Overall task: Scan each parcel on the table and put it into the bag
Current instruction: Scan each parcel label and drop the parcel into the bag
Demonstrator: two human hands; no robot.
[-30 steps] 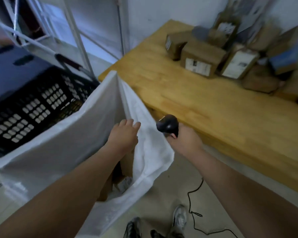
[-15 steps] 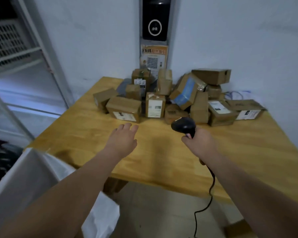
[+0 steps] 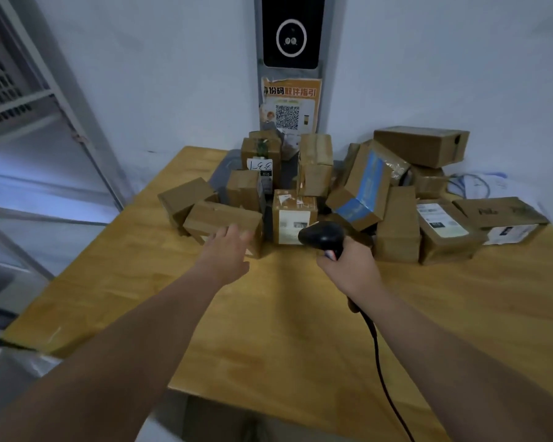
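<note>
1. Left hand (image 3: 227,253) is flat with the fingers straight and spread. It reaches over the wooden table (image 3: 268,330) to the low brown parcel (image 3: 219,220) at the front left of the pile. The fingertips overlap its front face; can't tell if they touch.
2. Right hand (image 3: 348,266) is wrapped round the handle of the black scanner (image 3: 321,236). The scanner head points forward at the pile, just in front of the white-labelled parcel (image 3: 292,220).
3. The scanner's cable (image 3: 377,346) trails back across the table and off the near edge.
4. The two hands are apart, side by side, both above the table near the pile's front.
5. The parcels sit heaped at the far side of the table against the wall. Among them are a tilted blue-taped box (image 3: 363,189), a long box (image 3: 422,146) on top at the right, and a labelled box (image 3: 444,229) at front right.
6. The edge of the white bag (image 3: 10,370) shows at lower left, below the table's near-left corner, blurred.
7. On the wall above the pile are a black panel (image 3: 289,30) and a QR poster (image 3: 289,105). A metal rack (image 3: 61,90) stands at left.
</note>
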